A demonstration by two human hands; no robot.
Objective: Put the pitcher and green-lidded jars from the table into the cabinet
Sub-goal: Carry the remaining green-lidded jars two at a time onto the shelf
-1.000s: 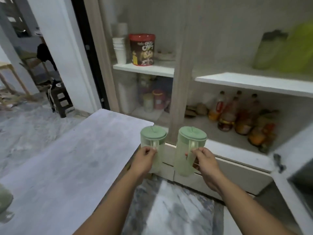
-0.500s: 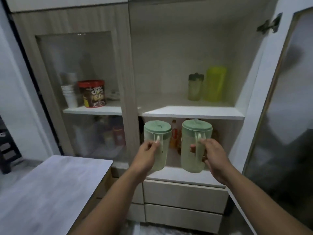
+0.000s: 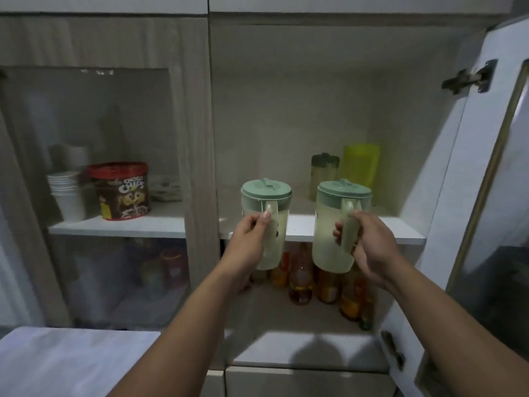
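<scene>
Both jars have risen since the earlier frame, from below the shelf [image 3: 315, 226] edge up to its height, with their green lids now above it, and the cabinet fills more of the view while the worktop [image 3: 65, 362] has slid to the lower left corner. Each jar hangs in front of the shelf edge, not resting on it. The left hand [image 3: 249, 242] has its grip closed round the handle of the left jar [image 3: 267, 222], thumb pressed on top of the handle. The right hand [image 3: 369, 247] has its grip closed round the handle of the right jar [image 3: 333, 224], fingers wrapped from behind. Both jars are upright and apart from each other, the right one a little closer to the camera. At the back of the shelf, behind the right jar, stand a dark-capped bottle [image 3: 325, 174] and a yellow-green container [image 3: 360, 169], just beside each other. Under the shelf a cluster of bottles [image 3: 300, 282] with amber contents stands on the lower board. Left of the shelf, behind a closed glass door [image 3: 94, 179], a Choco Chips tub [image 3: 121, 191] sits next to a stack of white cups [image 3: 67, 197]. Right of the shelf, the open cabinet door [image 3: 492, 179] swings outward on its hinge [image 3: 469, 78].
</scene>
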